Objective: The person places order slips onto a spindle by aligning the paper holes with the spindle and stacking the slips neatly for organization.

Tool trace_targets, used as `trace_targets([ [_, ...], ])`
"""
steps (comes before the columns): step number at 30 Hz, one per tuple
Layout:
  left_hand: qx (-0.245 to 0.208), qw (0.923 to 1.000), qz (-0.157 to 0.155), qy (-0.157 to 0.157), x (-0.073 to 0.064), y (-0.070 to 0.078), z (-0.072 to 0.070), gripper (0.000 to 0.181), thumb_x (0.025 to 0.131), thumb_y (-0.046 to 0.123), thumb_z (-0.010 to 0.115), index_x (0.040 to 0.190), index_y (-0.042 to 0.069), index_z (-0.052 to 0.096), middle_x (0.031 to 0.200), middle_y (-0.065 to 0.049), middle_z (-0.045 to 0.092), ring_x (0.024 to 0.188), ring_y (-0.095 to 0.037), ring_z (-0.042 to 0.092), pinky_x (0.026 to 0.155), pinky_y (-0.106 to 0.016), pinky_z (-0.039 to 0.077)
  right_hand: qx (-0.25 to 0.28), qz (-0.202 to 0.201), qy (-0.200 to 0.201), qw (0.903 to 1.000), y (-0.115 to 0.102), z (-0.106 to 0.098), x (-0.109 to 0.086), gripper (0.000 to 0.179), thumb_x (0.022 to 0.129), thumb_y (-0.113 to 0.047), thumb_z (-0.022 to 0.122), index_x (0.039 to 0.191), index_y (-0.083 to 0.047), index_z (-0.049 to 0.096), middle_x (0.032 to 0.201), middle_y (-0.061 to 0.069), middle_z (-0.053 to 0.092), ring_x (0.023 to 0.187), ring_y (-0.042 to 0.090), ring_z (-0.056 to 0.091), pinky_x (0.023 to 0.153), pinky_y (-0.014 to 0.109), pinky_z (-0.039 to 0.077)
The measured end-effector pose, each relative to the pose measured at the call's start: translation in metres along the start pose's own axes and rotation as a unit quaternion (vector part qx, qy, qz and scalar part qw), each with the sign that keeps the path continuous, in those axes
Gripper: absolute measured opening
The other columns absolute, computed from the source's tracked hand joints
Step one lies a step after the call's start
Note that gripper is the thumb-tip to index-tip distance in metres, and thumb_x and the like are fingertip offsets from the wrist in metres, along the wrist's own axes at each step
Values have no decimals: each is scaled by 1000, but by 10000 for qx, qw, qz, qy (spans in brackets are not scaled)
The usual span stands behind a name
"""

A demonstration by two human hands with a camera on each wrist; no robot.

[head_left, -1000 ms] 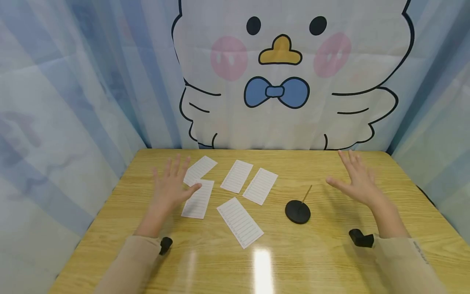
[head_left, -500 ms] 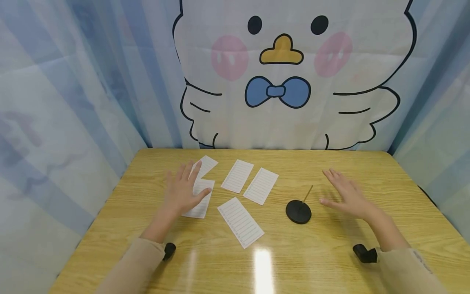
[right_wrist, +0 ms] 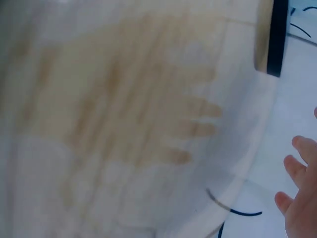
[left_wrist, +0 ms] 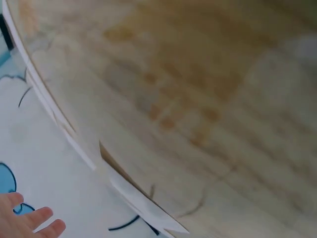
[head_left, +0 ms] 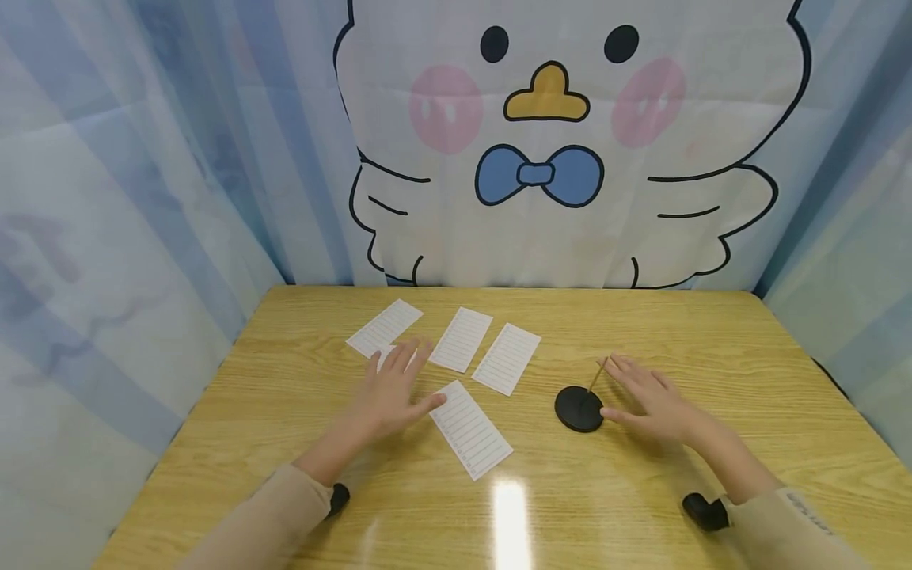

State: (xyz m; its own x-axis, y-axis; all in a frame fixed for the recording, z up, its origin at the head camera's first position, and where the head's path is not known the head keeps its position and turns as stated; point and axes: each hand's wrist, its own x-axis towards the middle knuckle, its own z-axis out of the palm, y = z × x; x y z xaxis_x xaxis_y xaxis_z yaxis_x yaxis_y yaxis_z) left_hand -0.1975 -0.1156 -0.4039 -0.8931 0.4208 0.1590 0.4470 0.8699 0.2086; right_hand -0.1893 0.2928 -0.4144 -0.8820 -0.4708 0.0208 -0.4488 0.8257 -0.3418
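Note:
My left hand (head_left: 392,402) is spread palm down over the left part of the table, its thumb overlapping a lined paper slip (head_left: 472,435). Beneath its fingers, another slip (head_left: 385,356) is mostly hidden. To the right, my right hand (head_left: 651,405) has loosely extended fingers beside a paper spike (head_left: 579,410) with a round black base and a thin upright rod. The thumb tip is right at the base's rim, the index fingertip close to the rod's top. In the right wrist view, several fingers show at the right edge; in the left wrist view, fingers show at lower left.
More lined slips lie farther back: one at the back left (head_left: 385,328) and two side by side, a left one (head_left: 461,340) and a right one (head_left: 507,359). A patterned curtain (head_left: 541,237) hangs behind the wooden table (head_left: 769,380).
Both hands have come lower and inward: the left one moved right over the slips, and the right one moved left up to the spike. Slips and spike stay in place.

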Motion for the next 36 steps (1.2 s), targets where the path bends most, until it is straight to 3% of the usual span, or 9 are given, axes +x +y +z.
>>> trace_targets([
  [7, -166, 9984, 150, -517, -3, 15, 13, 79, 86, 57, 49, 145, 10, 25, 143, -19, 30, 129, -37, 30, 102, -56, 22, 18, 152, -229, 9996, -7, 5, 0, 69, 91, -45, 51, 143, -6, 28, 147, 25, 18, 133, 44, 14, 99, 65, 7],
  [13, 136, 9961, 269, -823, -6, 20, 25, 76, 89, 56, 43, 142, 5, 26, 141, -17, 31, 127, -35, 31, 100, -54, 27, -181, 141, -300, 9993, -11, 7, 1, 66, 92, -45, 49, 142, -6, 30, 145, 26, 21, 132, 45, 17, 100, 64, 9],
  [19, 480, 9938, 237, -970, -5, 22, 34, 70, 93, 52, 40, 141, 3, 26, 138, -16, 33, 126, -33, 32, 101, -51, 27, -256, 174, -336, 9990, -13, 7, 1, 65, 91, -46, 49, 142, -8, 33, 145, 25, 24, 131, 45, 19, 99, 65, 9],
  [24, 447, 9920, 60, -1179, -4, 22, 37, 65, 95, 47, 37, 141, 2, 25, 140, -16, 31, 127, -33, 30, 103, -51, 25, -274, 276, -463, 9982, -14, 9, 1, 66, 91, -48, 47, 141, -7, 33, 145, 24, 24, 132, 44, 18, 100, 64, 8],
  [31, 673, 9911, 16, -1145, -4, 19, 44, 62, 98, 46, 26, 141, 1, 24, 139, -14, 31, 124, -31, 30, 101, -49, 25, -308, 239, -501, 9980, -12, 13, 1, 65, 92, -48, 46, 143, -12, 30, 146, 24, 23, 132, 44, 18, 99, 65, 9],
  [34, 799, 9900, -25, -1166, -4, 20, 44, 62, 98, 45, 29, 140, 0, 26, 139, -14, 32, 124, -30, 31, 101, -47, 26, -309, 250, -560, 9976, -11, 14, 1, 64, 92, -48, 44, 144, -13, 29, 147, 23, 21, 133, 44, 17, 100, 65, 9],
  [36, 871, 9877, -93, -1291, -5, 24, 36, 59, 98, 42, 35, 139, -1, 30, 139, -14, 33, 124, -30, 31, 101, -46, 26, -333, 251, -570, 9975, -11, 14, 1, 64, 93, -48, 44, 144, -13, 29, 147, 23, 21, 132, 44, 17, 99, 65, 9],
])
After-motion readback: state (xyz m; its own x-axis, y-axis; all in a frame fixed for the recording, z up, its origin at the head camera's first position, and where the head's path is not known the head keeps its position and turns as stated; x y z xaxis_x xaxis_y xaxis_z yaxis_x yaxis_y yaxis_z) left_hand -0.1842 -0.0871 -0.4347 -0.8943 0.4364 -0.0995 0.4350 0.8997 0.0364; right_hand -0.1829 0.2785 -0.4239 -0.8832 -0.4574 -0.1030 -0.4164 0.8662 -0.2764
